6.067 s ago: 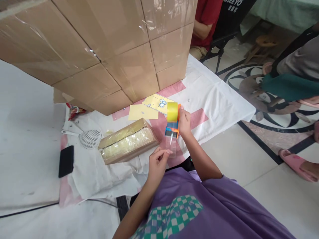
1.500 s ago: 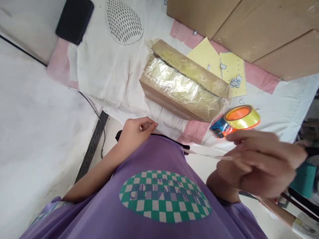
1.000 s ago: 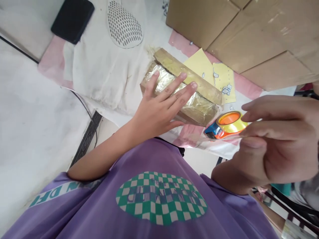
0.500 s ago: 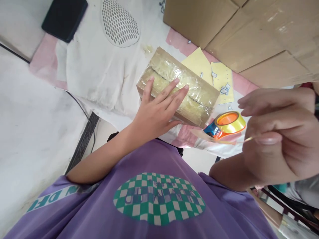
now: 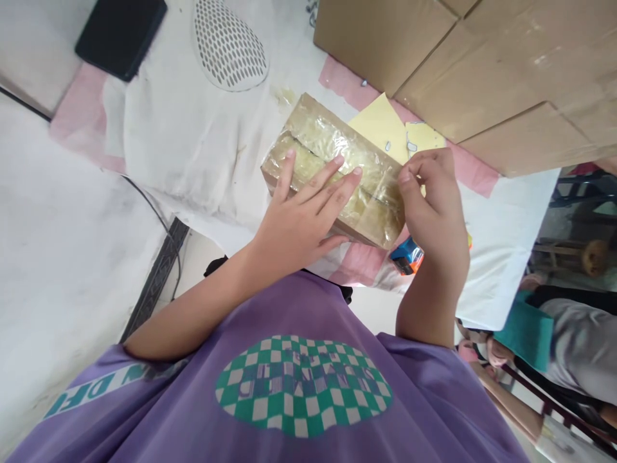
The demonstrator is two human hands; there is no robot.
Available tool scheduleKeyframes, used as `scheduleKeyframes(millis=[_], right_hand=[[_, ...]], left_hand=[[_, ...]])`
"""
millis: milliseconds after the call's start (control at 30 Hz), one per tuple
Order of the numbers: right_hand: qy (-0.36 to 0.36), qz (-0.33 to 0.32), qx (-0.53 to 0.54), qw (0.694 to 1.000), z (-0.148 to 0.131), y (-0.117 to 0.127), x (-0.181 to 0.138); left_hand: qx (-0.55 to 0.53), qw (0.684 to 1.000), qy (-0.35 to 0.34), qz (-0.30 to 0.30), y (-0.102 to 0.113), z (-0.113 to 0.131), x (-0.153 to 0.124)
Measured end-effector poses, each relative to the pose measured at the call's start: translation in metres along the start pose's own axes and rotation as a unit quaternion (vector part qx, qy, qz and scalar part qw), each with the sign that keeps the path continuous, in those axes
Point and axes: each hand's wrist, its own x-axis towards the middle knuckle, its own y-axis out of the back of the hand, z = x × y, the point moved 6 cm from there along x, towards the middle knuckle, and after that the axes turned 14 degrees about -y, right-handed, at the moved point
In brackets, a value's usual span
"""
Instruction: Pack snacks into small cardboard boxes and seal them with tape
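A small cardboard box [image 5: 315, 132] covered in shiny clear tape lies on a white and pink cloth [image 5: 193, 148]. My left hand [image 5: 303, 215] lies flat on its top with the fingers spread. My right hand [image 5: 434, 199] is at the box's right end, fingers pinched on a strip of clear tape that I can barely make out against the box. A tape dispenser [image 5: 409, 256] with blue and orange parts lies just behind my right wrist, mostly hidden by it.
A stack of large cardboard boxes [image 5: 463, 58] stands at the top right. Yellow sheets [image 5: 383, 122] lie beside the small box. A white perforated scoop [image 5: 229, 42] and a black object [image 5: 120, 32] lie at the top left. Another person's leg [image 5: 573, 350] is at the right.
My right hand has come down from close to the camera to the box's right end with the tape strip. My left hand stays flat on the box, whose flaps are now shut.
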Motion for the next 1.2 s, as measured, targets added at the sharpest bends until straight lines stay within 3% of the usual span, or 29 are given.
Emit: scheduleKeyframes(millis=[333,700,1200], right_hand=[[-0.022,0.000,-0.019,1.000,0.004,-0.002,0.000],[-0.001,0.014,0.018,1.000,0.008,-0.004,0.000],[-0.009,0.044,0.013,0.999,0.008,-0.002,-0.001]], left_hand=[[-0.014,1.000,-0.002,-0.002,0.001,0.001,0.000],[-0.009,1.000,-0.004,-0.001,0.001,0.004,0.005],[-0.010,0.999,0.018,0.040,-0.007,0.013,0.005]])
